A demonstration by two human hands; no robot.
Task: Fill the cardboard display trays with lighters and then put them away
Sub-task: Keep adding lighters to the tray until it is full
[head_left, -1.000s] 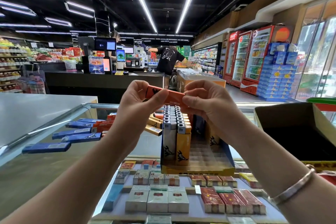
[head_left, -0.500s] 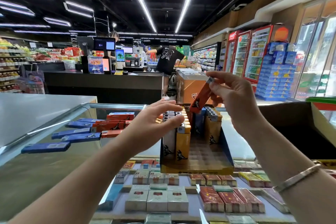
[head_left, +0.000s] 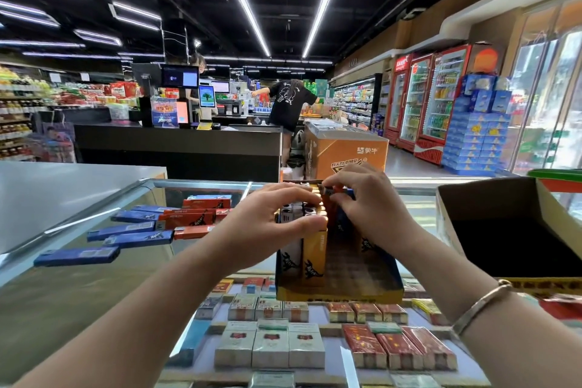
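Observation:
A cardboard display tray (head_left: 340,293) stands on the glass counter (head_left: 63,287), partly filled with upright white and yellow lighters (head_left: 311,258). My right hand (head_left: 368,201) pinches the top of an orange lighter (head_left: 331,191) and holds it upright at the back of the tray, among the rows. My left hand (head_left: 271,220) rests on the tops of the standing lighters, thumb against the front one, fingers spread. Several loose blue and orange lighters (head_left: 151,230) lie on the glass to the left.
An open, dark cardboard box (head_left: 510,230) sits at the right on the counter. Cigarette packs (head_left: 271,346) lie under the glass. A grey counter (head_left: 47,189) is at the left. Beyond stand a checkout desk (head_left: 176,148), an orange freezer (head_left: 346,154) and a person in black (head_left: 288,104).
My right hand has carried the orange lighter down from above into the tray's back rows. My left hand has let go of it and moved onto the standing lighters.

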